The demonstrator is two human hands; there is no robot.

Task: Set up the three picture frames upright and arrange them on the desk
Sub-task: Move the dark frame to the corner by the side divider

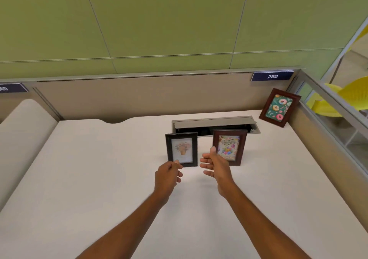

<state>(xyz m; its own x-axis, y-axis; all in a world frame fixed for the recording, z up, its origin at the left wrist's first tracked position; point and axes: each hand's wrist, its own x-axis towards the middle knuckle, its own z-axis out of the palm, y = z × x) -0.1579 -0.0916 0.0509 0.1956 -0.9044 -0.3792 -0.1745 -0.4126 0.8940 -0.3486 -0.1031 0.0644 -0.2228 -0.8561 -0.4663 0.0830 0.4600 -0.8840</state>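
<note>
Three frames are seen upright on a white table [99,179].

The table fills the lower picture, with a grey cable box [214,122] open at its back, right of centre. A donut frame [279,107] is propped at the upper right, tilted against the partition. At centre, a balloon frame [229,147] stands before the box, and a smaller flower frame [181,149] stands just left of it. The flower frame's lower edge is pinched by the left hand [168,176], fingers closed on it. The right hand [216,165] is held open between the two frames, gripping nothing.
</note>
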